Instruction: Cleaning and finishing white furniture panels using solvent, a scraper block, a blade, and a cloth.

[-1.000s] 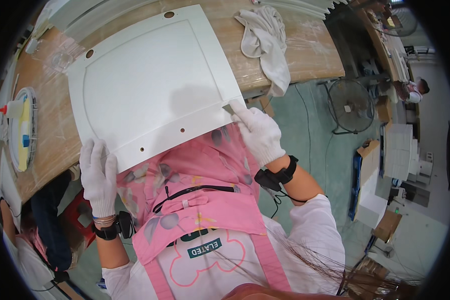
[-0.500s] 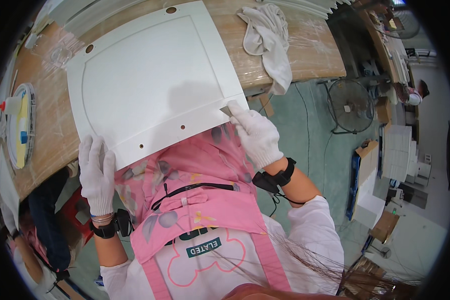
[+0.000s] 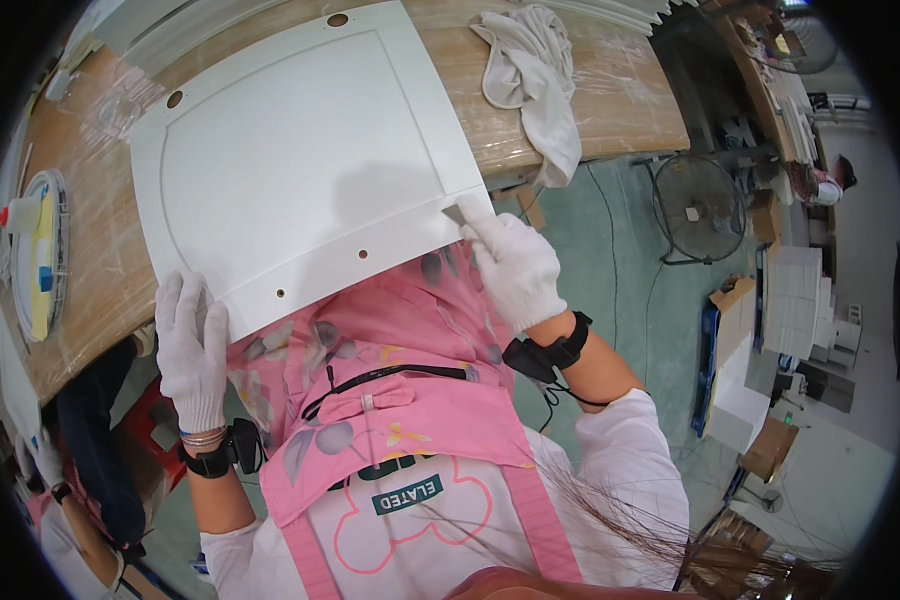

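A white cabinet door panel (image 3: 290, 150) with a grooved frame line lies on the table and reaches over its near edge. Two small holes show along its near border, two larger ones at the far side. My left hand (image 3: 191, 340), in a white glove, rests at the panel's near left corner, fingers stretched out and flat. In my right hand (image 3: 518, 262), also gloved, is a thin grey flat piece (image 3: 454, 214), pressed to the panel's near right corner. Fingers hide most of this piece, so its exact kind cannot be made out.
The table (image 3: 85, 240) is wrapped in clear film. On it lie a crumpled grey cloth (image 3: 532, 75) and a round lid (image 3: 55, 250) bearing a red-tipped bottle (image 3: 18, 214). A floor fan (image 3: 697, 210) stands right. A co-worker's gloved hand (image 3: 45, 458) is at lower left.
My hands and the panel hold almost the same place, and the right hand stays at the corner with the grey piece. At lower left the co-worker's arm and hand have shifted.
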{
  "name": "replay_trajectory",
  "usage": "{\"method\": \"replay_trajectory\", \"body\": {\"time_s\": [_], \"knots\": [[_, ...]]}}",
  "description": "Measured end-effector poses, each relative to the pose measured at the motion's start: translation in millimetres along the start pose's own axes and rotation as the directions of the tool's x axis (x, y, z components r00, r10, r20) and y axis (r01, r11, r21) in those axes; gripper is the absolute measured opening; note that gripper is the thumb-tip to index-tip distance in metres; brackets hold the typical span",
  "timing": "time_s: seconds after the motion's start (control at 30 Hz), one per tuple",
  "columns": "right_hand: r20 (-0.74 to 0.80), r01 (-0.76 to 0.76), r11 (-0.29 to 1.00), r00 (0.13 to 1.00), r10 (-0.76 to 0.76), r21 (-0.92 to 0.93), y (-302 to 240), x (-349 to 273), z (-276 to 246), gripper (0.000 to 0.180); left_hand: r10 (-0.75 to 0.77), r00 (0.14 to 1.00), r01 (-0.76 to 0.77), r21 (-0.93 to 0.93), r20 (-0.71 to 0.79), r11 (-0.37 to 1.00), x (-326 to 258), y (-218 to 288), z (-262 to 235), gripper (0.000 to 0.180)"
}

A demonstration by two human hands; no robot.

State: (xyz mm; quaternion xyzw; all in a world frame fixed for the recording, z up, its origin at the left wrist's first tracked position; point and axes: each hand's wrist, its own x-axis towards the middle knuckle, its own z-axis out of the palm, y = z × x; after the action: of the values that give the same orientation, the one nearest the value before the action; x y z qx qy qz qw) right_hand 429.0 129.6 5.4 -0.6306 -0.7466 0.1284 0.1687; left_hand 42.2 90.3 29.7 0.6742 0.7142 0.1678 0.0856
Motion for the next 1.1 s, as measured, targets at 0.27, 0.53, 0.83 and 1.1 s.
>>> {"method": "replay_trajectory", "body": {"time_s": [0.27,0.53,0.83,1.1], "knots": [[-0.002,-0.001,1.0,1.0,0.001,0.0,0,-3,3,0.045,-0.004,1.0,0.004,-0.006,-0.004,1.0,-1,2,1,0.043],[-0.024,0.018,1.0,1.0,-0.018,-0.002,1,-5,6,0.042,-0.011,1.0,0.01,0.028,0.018,1.0,-2,1,0,0.043],[0.004,0.053,0.997,0.999,-0.053,0.06,-1,-3,4,0.045,0.006,1.0,-0.006,0.015,0.018,1.0,0,-2,2,0.043],[-0.047,0.073,0.991,0.996,-0.078,-0.112,6,25,-11,0.045,-0.005,0.999,0.003,-0.038,-0.035,0.999,10,-2,2,0.042]]}}
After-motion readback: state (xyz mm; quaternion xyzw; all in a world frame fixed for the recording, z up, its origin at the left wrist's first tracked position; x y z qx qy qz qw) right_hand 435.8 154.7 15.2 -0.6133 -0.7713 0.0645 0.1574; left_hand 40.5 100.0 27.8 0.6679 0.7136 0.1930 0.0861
